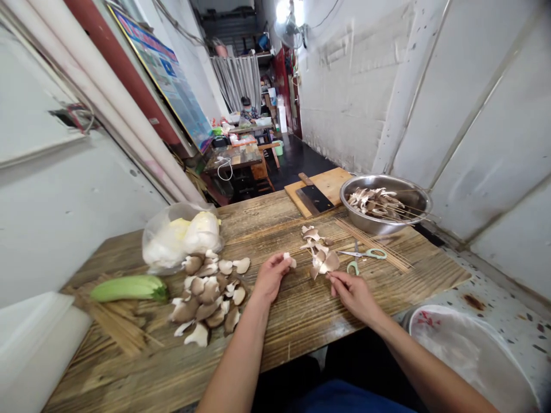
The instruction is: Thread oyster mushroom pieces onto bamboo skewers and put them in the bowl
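Observation:
My left hand (272,279) is closed in a pinch on a small pale piece of oyster mushroom (291,261). Beside it, the fingers of my right hand (350,291) pinch the near end of a mushroom skewer (321,258), whose stick is mostly hidden by a row of grey-brown oyster mushroom pieces. Scissors with pale green handles (373,253) lie open just right of these pieces. Left of my left hand, a heap of loose oyster mushrooms (209,295) spreads over the wooden table (297,327).
A steel bowl (381,225) holds skewered mushrooms, with sticks poking past its rim. Bare skewers (374,244) lie before it. A cleaver (316,198) rests on a cutting board (338,178). Leftward are a bagged cabbage (202,232), a green gourd (127,288) and more skewers (118,330). A lined bin (469,350) stands right.

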A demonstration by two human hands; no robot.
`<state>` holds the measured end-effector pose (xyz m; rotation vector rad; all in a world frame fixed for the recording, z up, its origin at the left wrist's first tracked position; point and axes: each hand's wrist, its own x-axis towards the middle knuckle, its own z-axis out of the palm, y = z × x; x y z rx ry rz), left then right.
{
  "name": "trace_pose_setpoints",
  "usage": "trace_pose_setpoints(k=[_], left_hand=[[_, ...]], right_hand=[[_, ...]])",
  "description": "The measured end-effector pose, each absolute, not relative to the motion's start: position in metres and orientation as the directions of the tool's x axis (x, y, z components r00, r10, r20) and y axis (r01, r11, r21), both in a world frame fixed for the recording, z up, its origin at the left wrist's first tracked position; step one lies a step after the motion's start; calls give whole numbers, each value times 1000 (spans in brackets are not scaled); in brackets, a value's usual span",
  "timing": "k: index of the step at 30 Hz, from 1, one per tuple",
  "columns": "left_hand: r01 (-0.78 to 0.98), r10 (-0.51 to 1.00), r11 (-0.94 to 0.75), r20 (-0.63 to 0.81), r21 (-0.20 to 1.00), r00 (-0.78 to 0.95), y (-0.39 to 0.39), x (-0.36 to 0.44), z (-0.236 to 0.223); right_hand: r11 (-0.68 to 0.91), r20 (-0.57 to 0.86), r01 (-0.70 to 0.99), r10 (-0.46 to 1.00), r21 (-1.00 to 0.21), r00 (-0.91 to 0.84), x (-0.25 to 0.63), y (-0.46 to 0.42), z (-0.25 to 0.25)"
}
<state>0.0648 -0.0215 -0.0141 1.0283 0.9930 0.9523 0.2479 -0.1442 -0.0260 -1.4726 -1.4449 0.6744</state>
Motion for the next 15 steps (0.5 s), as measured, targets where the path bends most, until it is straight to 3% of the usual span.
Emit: trace_pose_setpoints(k=[4, 9, 15], left_hand=[[-196, 979, 180, -156, 964, 133, -20, 58, -14], [-450, 952, 303, -244, 840, 186, -17, 57, -15], [-539, 927, 372, -278, 755, 251, -15, 57, -13]], right_hand=[[144, 209, 481, 974, -865, 84, 232, -139, -21], [131, 184, 488, 981, -863, 62, 220, -137, -17], [130, 166, 501, 986, -856, 27, 215, -131, -19]])
